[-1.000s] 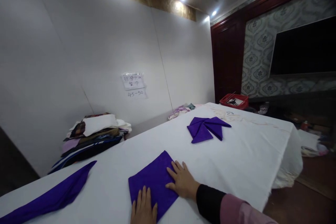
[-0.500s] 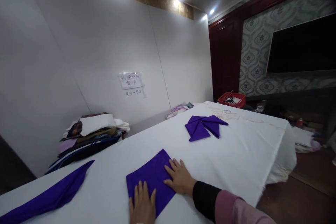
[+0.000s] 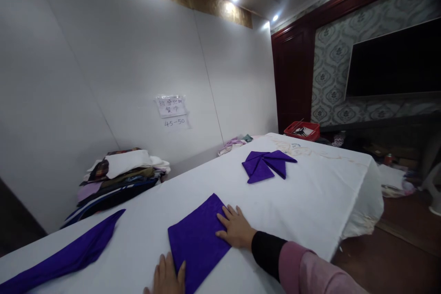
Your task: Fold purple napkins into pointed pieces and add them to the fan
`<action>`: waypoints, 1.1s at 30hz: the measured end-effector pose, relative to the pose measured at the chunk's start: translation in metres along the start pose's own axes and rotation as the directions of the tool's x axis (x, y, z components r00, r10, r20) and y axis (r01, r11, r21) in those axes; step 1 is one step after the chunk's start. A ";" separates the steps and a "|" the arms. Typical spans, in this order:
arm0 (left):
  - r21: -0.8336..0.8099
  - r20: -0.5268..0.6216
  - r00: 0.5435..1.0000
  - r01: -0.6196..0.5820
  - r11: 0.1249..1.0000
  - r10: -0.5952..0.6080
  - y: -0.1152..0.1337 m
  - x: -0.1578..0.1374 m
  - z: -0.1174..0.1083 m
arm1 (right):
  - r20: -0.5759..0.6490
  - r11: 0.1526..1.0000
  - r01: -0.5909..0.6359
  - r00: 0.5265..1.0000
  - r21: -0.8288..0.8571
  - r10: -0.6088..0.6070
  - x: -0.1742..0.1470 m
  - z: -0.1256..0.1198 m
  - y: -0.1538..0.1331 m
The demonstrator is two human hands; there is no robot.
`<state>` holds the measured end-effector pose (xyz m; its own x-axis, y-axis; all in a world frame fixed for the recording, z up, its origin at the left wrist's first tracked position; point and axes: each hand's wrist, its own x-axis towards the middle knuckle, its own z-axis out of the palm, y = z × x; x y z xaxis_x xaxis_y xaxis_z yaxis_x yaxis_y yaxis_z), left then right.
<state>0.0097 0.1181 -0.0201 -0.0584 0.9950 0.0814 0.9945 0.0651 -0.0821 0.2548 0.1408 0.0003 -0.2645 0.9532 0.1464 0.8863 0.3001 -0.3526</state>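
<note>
A folded purple cloth napkin [image 3: 200, 243] lies flat in front of me on a white tablecloth [image 3: 310, 202]. My right hand [image 3: 236, 227] rests open on its right edge, fingers spread. Near the bottom of the view, my left hand [image 3: 168, 278] is open at the napkin's left edge, its thumb touching the purple fabric. Farther back on the table sits a purple napkin folded into a pointed, pinwheel-like shape [image 3: 263, 165]. Another long purple cloth [image 3: 69, 257] lies to the left, running out of view.
Stacked folded clothes [image 3: 117, 183] stand at the table's left edge by the white wall. A red basket [image 3: 301, 131] holding items sits beyond the far end. Handwritten paper signs [image 3: 172, 112] are on the wall. The tablecloth hangs over the right edge.
My left hand has slid left and toward me, from the napkin's surface to its left edge. My right hand stays nearly in place on the napkin.
</note>
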 end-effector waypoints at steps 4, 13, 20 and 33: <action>-0.046 -0.113 0.986 -0.127 0.991 0.121 0.030 0.012 -0.013 | -0.009 1.000 0.009 1.000 -0.010 -0.009 -0.001 -0.001 -0.001; -0.026 -0.037 0.980 -0.199 0.980 0.198 0.015 0.026 0.005 | -0.015 1.000 0.009 1.000 -0.026 -0.009 0.000 0.000 0.000; -0.167 -0.054 0.998 -0.045 0.985 0.036 -0.012 0.045 0.011 | -0.006 1.000 0.002 1.000 -0.027 -0.002 0.000 0.000 0.000; -0.093 0.024 0.973 -0.228 0.969 0.231 0.006 0.067 -0.002 | 0.020 1.000 -0.014 1.000 -0.022 0.014 0.000 -0.002 -0.003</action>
<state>0.0116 0.1852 -0.0128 0.1711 0.9846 0.0365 0.9852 -0.1710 -0.0058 0.2528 0.1397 0.0031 -0.2592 0.9580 0.1230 0.8982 0.2859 -0.3339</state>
